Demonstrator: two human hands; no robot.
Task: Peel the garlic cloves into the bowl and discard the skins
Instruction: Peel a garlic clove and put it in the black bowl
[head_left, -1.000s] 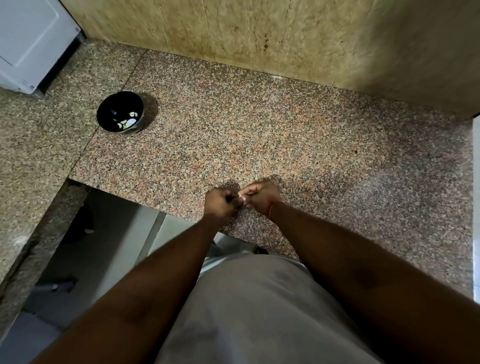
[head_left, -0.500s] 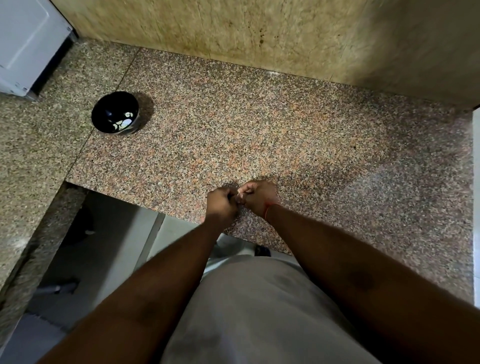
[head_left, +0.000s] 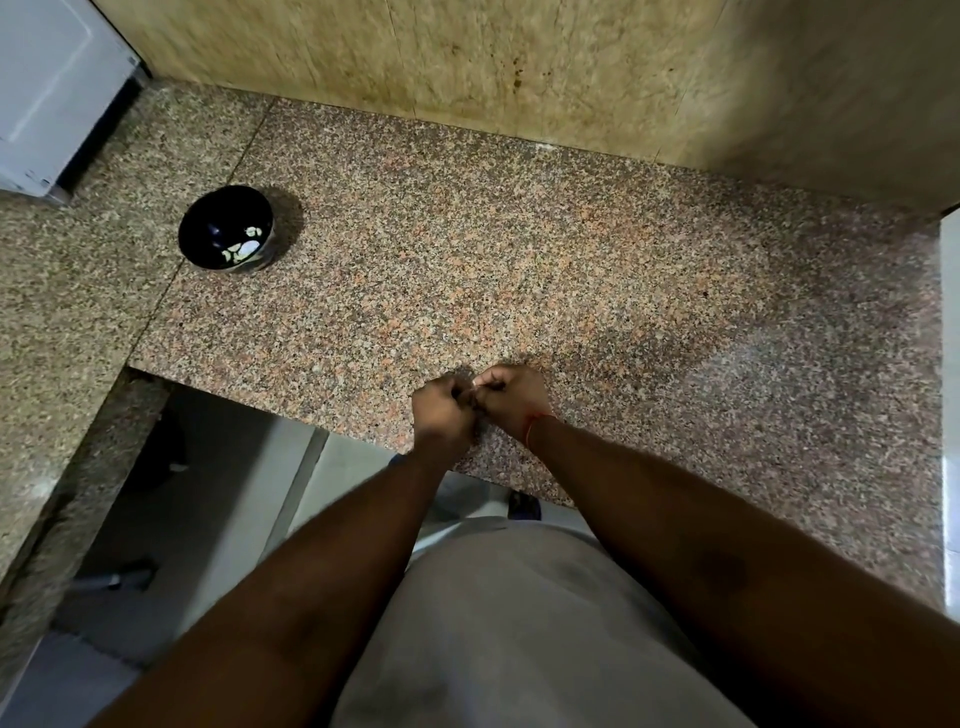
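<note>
While both fists meet just below the middle of the frame, the left hand (head_left: 441, 410) and the right hand (head_left: 511, 397) sit knuckle to knuckle above the near edge of the granite counter (head_left: 571, 270). The fingers (head_left: 485, 382) of both hands are curled inward and pressed together around something small between them; a pale sliver shows at the right hand's fingertips, but it is too small to say whether it is a garlic clove or a scrap of skin, and what the left hand pinches is hidden by its own knuckles. A thin red thread (head_left: 535, 423) circles the right wrist.

In the upper left of the frame, well apart from the hands, a dark bowl (head_left: 205, 228) stands upright on the counter near the seam between two slabs. Several pale peeled garlic cloves (head_left: 248, 248) lie at its bottom, toward its right side.

Along the top of the frame runs a mottled yellowish wall (head_left: 467, 57). A white appliance (head_left: 47, 88) fills the top left corner. At the bottom, the person's light-coloured shirt (head_left: 509, 623) shows between the two forearms, and a grey floor (head_left: 208, 519) appears at lower left below the counter's edge.
</note>
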